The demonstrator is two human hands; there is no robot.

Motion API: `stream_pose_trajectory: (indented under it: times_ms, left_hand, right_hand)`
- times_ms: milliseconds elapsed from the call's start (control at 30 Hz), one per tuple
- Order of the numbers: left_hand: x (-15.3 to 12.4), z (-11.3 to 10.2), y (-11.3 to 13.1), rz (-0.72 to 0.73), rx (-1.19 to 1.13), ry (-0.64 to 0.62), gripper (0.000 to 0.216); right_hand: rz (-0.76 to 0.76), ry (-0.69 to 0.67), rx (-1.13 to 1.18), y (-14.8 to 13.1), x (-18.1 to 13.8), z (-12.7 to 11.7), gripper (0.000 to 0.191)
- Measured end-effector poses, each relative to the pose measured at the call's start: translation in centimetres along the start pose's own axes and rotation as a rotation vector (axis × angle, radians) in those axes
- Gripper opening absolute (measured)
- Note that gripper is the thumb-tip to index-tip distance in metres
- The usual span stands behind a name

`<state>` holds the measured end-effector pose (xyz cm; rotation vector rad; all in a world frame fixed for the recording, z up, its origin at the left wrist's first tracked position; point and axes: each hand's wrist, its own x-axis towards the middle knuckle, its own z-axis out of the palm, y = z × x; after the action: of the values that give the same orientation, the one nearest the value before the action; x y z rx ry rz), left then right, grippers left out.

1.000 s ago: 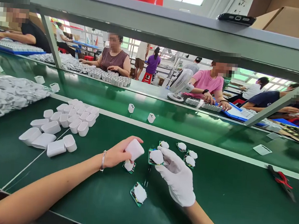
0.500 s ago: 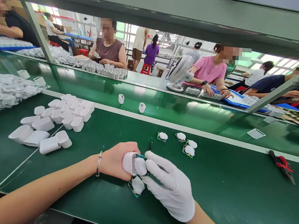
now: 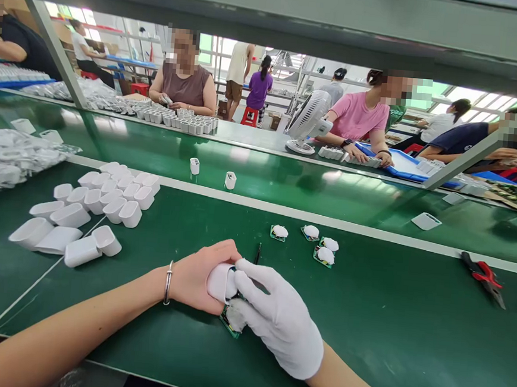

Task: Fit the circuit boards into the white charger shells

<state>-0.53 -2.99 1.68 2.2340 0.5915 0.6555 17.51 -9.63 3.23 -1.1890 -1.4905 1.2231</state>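
My bare left hand (image 3: 191,280), with a bracelet at the wrist, is wrapped round a white plastic housing (image 3: 217,282) whose open end faces right. In my white-gloved right hand (image 3: 282,317) is a small circuit board (image 3: 232,283) topped with a white lump, partly inside the housing's mouth. The gloved fingertips cover most of that board. Just below both hands, another lumped circuit board (image 3: 230,322) is partly hidden by the glove. Behind the fingers, a thin black tool (image 3: 258,254) shows only in part.
Left of me are several empty white housings (image 3: 92,200) and a heap of bagged white parts (image 3: 14,162). Several more boards (image 3: 325,256) lie ahead. Pliers (image 3: 483,277) rest at the right. Two housings (image 3: 230,180) stand on the belt (image 3: 268,185); co-workers sit beyond.
My right hand has moved left, pushing the board deeper into the housing. The two housings on the belt have shifted left. Across the belt, a co-worker's hands have moved.
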Motion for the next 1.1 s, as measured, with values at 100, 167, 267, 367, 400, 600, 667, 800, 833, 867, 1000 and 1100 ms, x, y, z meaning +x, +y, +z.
stream_pose_trajectory:
  times_ms: [100, 167, 267, 367, 400, 600, 667, 800, 833, 867, 1000, 1100]
  left_hand:
    - [0.0, -0.1, -0.5, 0.032, 0.054, 0.116, 0.049]
    - [0.0, -0.1, -0.7, 0.09, 0.042, 0.158, 0.049]
    - [0.0, 0.1, -0.6, 0.15, 0.02, 0.143, 0.053]
    - [-0.1, 0.6, -0.3, 0.05, 0.006, 0.11, 0.058]
    - [-0.2, 0.7, -0.2, 0.005, -0.015, 0.101, 0.06]
    - [-0.3, 1.1, -0.6, -0.047, -0.237, 0.025, 0.073]
    - [-0.2, 1.1, -0.7, -0.013, -0.217, 0.053, 0.071]
    - [0.0, 1.2, -0.5, 0.069, -0.168, 0.102, 0.064]
    - [0.0, 1.1, -0.4, 0.08, -0.16, 0.102, 0.06]
    - [0.0, 1.1, -0.3, 0.086, -0.149, 0.098, 0.056]
    - [0.0, 0.7, -0.2, 0.096, -0.091, 0.095, 0.049]
    - [0.0, 0.7, -0.2, 0.098, -0.054, 0.079, 0.045]
  right_hand:
    - [-0.091, 0.038, -0.018, 0.1, -0.7, 0.0, 0.027]
    - [-0.068, 0.105, 0.063, 0.3, -0.8, 0.2, 0.039]
    - [0.072, 0.094, 0.263, 0.7, -0.4, 0.6, 0.055]
    - [0.152, 0.022, 0.371, 0.9, 0.3, 0.9, 0.054]
    - [0.167, -0.012, 0.398, 0.9, 0.4, 1.0, 0.051]
    - [0.293, -0.101, 0.519, 1.0, 0.5, 1.6, 0.046]
    - [0.315, 0.004, 0.48, 1.1, 0.5, 1.8, 0.045]
    - [0.328, 0.026, 0.44, 1.0, 0.5, 1.6, 0.048]
    - [0.324, -0.018, 0.417, 0.9, 0.6, 1.3, 0.049]
    - [0.319, -0.07, 0.362, 0.7, 0.6, 0.8, 0.049]
    - [0.253, -0.029, -0.264, 0.5, 1.3, -1.8, 0.035]
    - [0.285, 0.195, -0.82, 1.2, 2.0, -2.5, 0.031]
